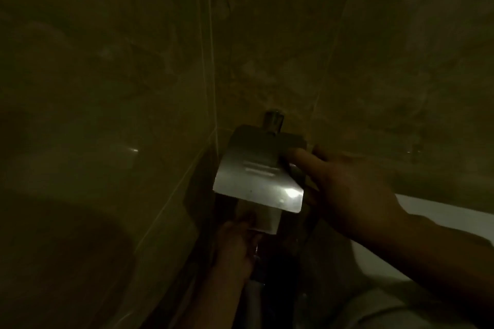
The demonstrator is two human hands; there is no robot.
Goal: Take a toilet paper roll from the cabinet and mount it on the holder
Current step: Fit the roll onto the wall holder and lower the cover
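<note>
Our right hand [347, 189] pinches the shiny steel holder flap [256, 176] over the white paper roll [263, 218], seemingly mounted; whether our left hand [235, 246] below grips anything, we cannot tell.

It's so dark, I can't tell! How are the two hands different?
The right hand is higher and holds the right edge of the metal cover. The left hand is lower, under the cover, touching the hanging paper. The right hand looks bigger and nearer, and the left hand looks smaller. The right hand comes in from the right, the left hand from below. Both are bare and dimly lit.
</note>
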